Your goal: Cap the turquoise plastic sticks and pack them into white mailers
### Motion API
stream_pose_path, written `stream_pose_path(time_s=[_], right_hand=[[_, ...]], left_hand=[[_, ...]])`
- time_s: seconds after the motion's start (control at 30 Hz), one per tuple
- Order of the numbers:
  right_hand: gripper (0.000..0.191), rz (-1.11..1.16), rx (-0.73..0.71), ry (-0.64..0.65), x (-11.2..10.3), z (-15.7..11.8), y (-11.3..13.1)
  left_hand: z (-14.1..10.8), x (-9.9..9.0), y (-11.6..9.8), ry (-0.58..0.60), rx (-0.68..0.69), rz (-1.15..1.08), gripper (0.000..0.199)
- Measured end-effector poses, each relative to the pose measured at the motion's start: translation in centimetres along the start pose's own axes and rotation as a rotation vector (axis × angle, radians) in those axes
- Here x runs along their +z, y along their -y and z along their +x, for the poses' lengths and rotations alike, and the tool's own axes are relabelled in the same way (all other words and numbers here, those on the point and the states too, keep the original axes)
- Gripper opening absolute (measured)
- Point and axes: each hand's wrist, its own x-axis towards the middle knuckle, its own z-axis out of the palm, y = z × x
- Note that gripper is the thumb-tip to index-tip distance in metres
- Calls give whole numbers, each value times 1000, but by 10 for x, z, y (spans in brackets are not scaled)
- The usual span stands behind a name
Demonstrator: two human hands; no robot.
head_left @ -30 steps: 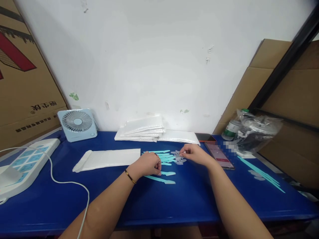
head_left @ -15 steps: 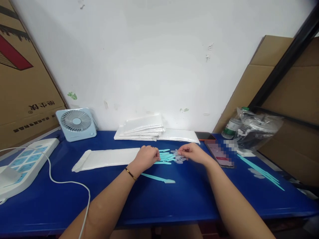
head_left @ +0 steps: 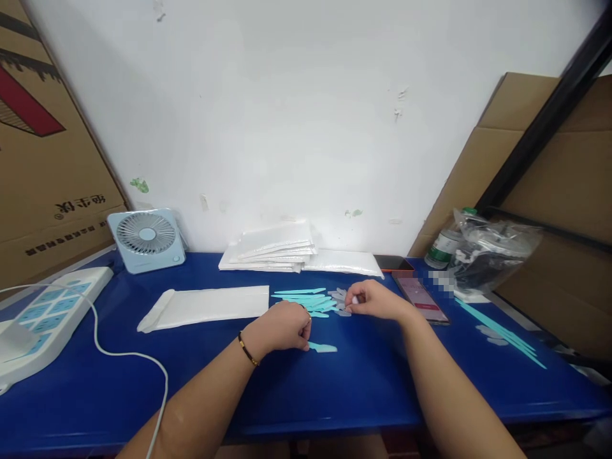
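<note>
In the head view, slim teal sticks [head_left: 299, 296], smooth and plastic-looking, lie overlapping in a loose heap on the glossy blue surface [head_left: 335, 398]. Beside their right ends sit small, translucent greyish pieces [head_left: 338, 294], flat and rounded. And here's a lone teal stick [head_left: 324, 348], nearer the person, its flat, blade-like end poking out past the left hand [head_left: 289, 325]! That hand arches palm down, knuckles up, thumb and fingers curled inward. The fingertips meet the stick, but the hand covers the handle, so whether this grip has closed around it cannot be told.

Over to the right hand [head_left: 370, 298]: it comes in from the side, wrist bent inward, fingers folded, and its grip pinches a small pale piece [head_left: 355, 299] between thumb and forefinger, right beside the translucent heap. Both forearms reach forward from the near edge, converging on the middle; a thin, dark band with gold-coloured parts [head_left: 247, 349] circles the left wrist.

Left of the heap, a matte white sleeve [head_left: 215, 306] lies flat, long and rectangular, one end folded. Behind, a stack of shinier white packets [head_left: 270, 245] leans unevenly near the wall. Far right, more teal sticks [head_left: 504, 335] lie slantwise, touching rounded translucent bits [head_left: 492, 335].
</note>
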Motion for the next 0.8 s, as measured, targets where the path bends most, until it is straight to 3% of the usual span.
stream_pose_path(time_s=[0.13,0.23,0.37,0.57,0.8], right_hand=[[32,137,-68,181,11,-2,22],[31,193,-74,184,20,1,28],[32,300,-52,48,16,6,16],[36,485,-43,-253,4,9,-2],[25,689,-93,-418,16,14,5]], left_hand=[[4,1,1,-119,-65,-13,8],[4,-2,1,-168,-97,-59,12],[1,-8,5,-206,-119,-127,13],[4,-6,21,-273,-147,-511,20],[10,-2,27,-487,-165,-390,15]])
